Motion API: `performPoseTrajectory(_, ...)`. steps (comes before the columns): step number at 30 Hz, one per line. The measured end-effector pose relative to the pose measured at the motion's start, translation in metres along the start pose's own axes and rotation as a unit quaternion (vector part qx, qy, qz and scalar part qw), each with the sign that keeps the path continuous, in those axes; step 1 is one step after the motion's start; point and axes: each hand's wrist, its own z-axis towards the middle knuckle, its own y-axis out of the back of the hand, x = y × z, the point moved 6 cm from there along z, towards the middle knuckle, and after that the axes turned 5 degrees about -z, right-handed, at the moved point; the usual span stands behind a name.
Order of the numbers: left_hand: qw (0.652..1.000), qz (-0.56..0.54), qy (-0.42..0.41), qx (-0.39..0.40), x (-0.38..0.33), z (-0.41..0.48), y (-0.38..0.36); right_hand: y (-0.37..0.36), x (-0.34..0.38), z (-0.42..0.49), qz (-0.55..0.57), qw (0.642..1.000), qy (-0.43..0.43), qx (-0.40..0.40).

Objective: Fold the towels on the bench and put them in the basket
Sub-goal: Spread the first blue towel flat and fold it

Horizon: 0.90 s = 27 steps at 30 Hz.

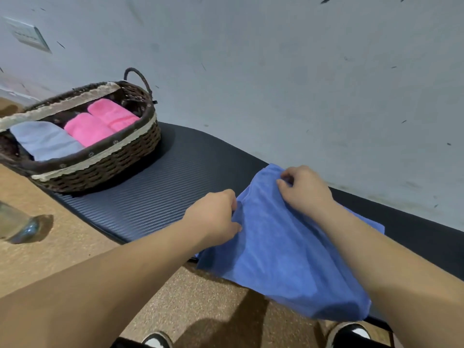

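Forearms [82,295] cropped; left hand [213,214], right hand [305,189] pinch towel [288,249]; fingertips unclear.

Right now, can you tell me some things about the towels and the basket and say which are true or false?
1. The left hand and right hand both grip the bright blue cloth towel. True.
2. The brown woven wicker basket is empty. False: it holds two rolled pink towels and a pale blue towel.
3. The basket stands on the floor. False: it stands on the dark ribbed bench.
4. Part of the bright blue towel hangs over the bench's near edge. True.
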Motion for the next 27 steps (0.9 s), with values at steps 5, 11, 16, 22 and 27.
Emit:
performPoseTrajectory(5,1.000,-0.002,-0.001,0.010,0.007,-0.001,0.001,-0.007,0.005,0.032,-0.013,1.000,-0.001,-0.027)
performPoseTrajectory(11,0.999,0.013,0.020,0.028,0.014,-0.003,0.004,-0.003,-0.002,0.041,0.054,0.998,-0.039,-0.018)
performPoseTrajectory(16,0.999,0.000,0.022,0.037,0.014,-0.008,0.004,0.006,-0.006,0.038,0.060,0.996,-0.055,-0.042)
performPoseTrajectory(22,1.000,-0.015,0.012,0.022,0.018,-0.005,0.013,0.009,-0.008,0.046,0.077,0.994,-0.070,-0.045)
performPoseTrajectory(27,0.998,-0.012,0.032,0.046,0.024,-0.008,0.011,-0.008,-0.007,0.055,0.031,0.998,-0.055,0.008)
